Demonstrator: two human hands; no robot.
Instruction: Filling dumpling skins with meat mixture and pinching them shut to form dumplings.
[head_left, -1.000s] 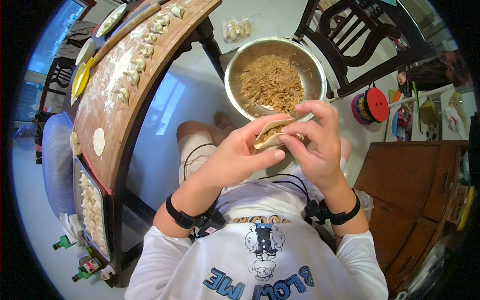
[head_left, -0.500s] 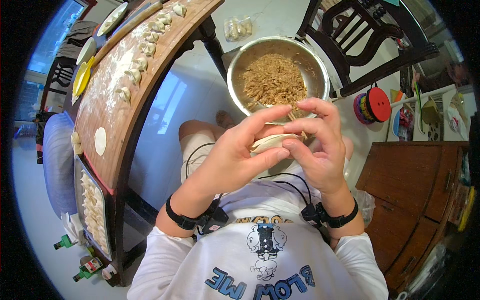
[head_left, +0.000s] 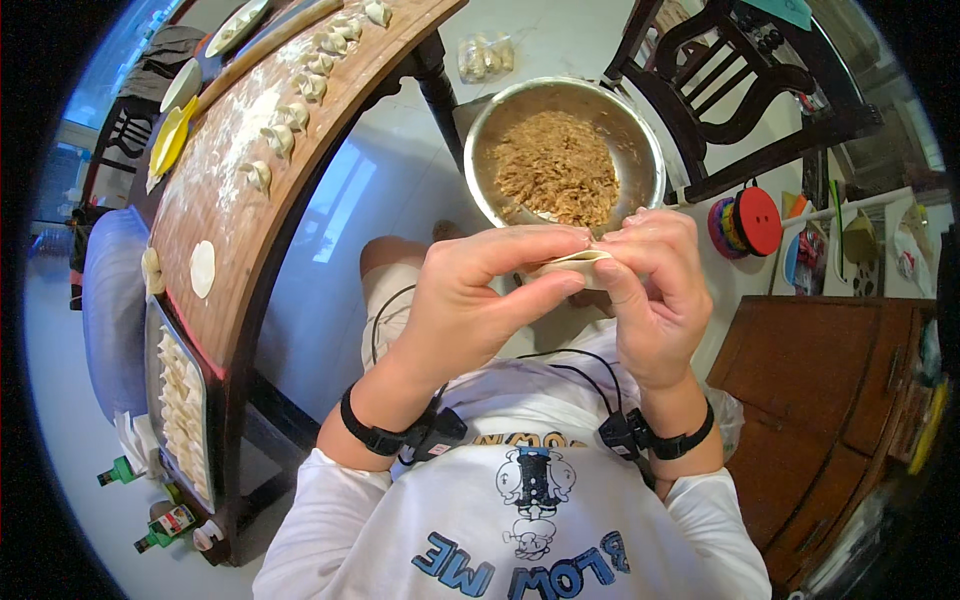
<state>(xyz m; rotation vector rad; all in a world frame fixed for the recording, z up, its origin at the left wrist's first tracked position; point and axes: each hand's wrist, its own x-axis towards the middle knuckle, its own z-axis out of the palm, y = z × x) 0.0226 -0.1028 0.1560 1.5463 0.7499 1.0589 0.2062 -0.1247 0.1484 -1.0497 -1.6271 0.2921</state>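
Observation:
A pale dumpling (head_left: pixel 580 262), folded over with a slit still showing along its top edge, is pinched between both my hands in front of the bowl. My left hand (head_left: pixel 490 280) grips its left side between thumb and fingers. At the other end, my right hand (head_left: pixel 655 285) presses the edge with thumb and curled fingers. Just beyond them stands a large metal bowl (head_left: pixel 482 165) with brown minced filling (head_left: pixel 560 165) inside. My fingers hide much of the dumpling and the bowl's near rim.
The wooden table (head_left: pixel 228 225) at left carries a round wrapper (head_left: pixel 202 270), a row of shaped dumplings (head_left: pixel 278 140), flour and a rolling pin (head_left: pixel 265 55). A tray of dumplings (head_left: pixel 180 415) lies at its near end. A dark chair (head_left: pixel 720 100) and a wooden cabinet (head_left: pixel 810 390) stand at right.
Both hands have come closer together around the dumpling, and its wide pale edge has narrowed to a slit. The right fingers have curled in. The view has shifted slightly.

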